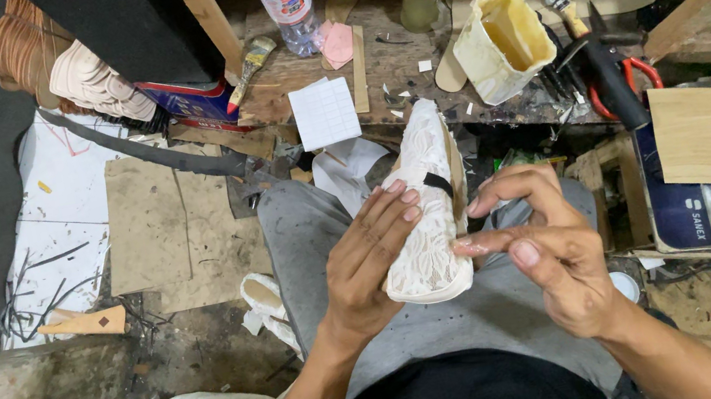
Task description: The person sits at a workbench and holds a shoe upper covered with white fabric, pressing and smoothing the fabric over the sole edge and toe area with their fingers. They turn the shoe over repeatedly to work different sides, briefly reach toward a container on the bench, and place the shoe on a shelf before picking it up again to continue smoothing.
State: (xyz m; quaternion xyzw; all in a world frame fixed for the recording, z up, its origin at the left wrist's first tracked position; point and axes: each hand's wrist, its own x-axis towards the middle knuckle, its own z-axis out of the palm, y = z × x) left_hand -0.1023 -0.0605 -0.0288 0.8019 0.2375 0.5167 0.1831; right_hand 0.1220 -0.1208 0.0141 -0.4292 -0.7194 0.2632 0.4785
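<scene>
Left hand (366,271) wrapped around white lace shoe (427,206), held upright over lap. Right hand (549,255) just beside it, fingers loosely curled, holding nothing.

place: shoemaking workshop | evidence: stacked soles (76,78), glue pot (503,42), pliers (612,76), scrap-strewn workbench (391,67)

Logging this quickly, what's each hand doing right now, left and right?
Left hand: closed around the white lace shoe, holding it from the side.
Right hand: open, fingers spread, holding nothing, fingertips close to the shoe.
</scene>
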